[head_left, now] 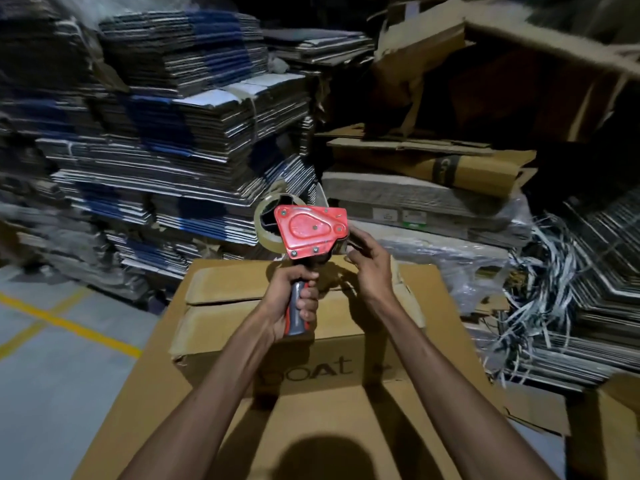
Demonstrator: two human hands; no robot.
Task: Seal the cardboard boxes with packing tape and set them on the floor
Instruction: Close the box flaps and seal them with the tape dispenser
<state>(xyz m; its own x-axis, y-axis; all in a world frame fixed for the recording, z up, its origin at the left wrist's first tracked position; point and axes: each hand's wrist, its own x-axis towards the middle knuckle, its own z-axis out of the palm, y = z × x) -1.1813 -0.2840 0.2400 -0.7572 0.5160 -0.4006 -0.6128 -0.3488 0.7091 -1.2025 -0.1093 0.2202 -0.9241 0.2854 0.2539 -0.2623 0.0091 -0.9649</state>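
My left hand (pixel 296 301) grips the grey and red handle of a red tape dispenser (pixel 310 232), held upright above a small cardboard box (pixel 249 327). A roll of clear tape (pixel 268 216) sits on its far left side. My right hand (pixel 367 263) pinches at the dispenser's right end, where the tape comes out. The small box has its top flaps folded shut, with an open seam across them. It rests on a larger cardboard box (pixel 311 427) that fills the foreground.
Tall stacks of flattened cartons (pixel 166 140) stand behind on the left. Crumpled brown cardboard (pixel 450 98) and loose strapping (pixel 554 258) pile up on the right. Grey floor with yellow lines (pixel 52 323) lies to the left. Another box edge (pixel 609 427) shows at lower right.
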